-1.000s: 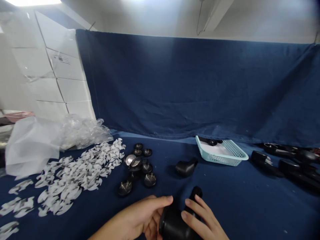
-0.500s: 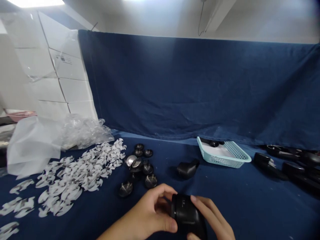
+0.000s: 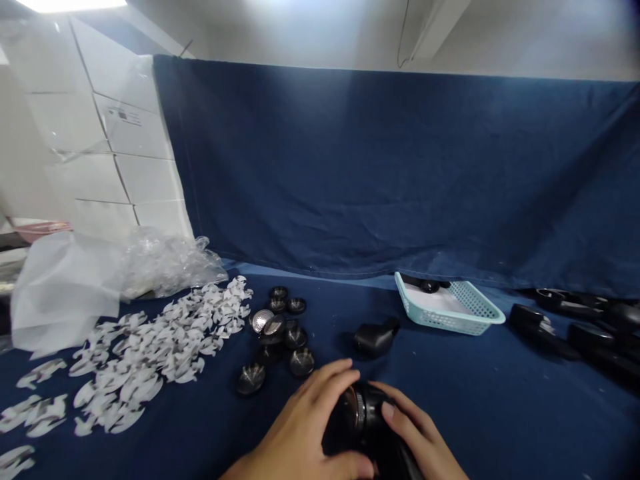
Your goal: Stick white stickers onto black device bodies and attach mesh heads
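Note:
Low in the head view I hold a black handheld device (image 3: 370,415) with a rounded body and a ridged ring with a coppery edge at its left end; its kind is not clear. My left hand (image 3: 303,430) curls over that ringed end, thumb below and fingers above. My right hand (image 3: 419,430) grips the body from the right, fingers on its upper side. The device's lower part is hidden or runs out of the frame. Just beyond the hands are several round black caps with metal mesh (image 3: 302,363) and a black spouted piece (image 3: 376,338).
A heap of small white plastic parts (image 3: 145,353) spreads over the blue cloth at left, before clear plastic bags (image 3: 160,263) and stacked white boxes (image 3: 143,127). A light-blue basket (image 3: 453,323) stands back right, near several black devices (image 3: 543,333). A blue curtain (image 3: 375,167) hangs behind.
My left hand has shifted right and over the device's left end, its fingers now covering more of it. The device has turned, so the coppery-edged ring shows and the printed marking does not.

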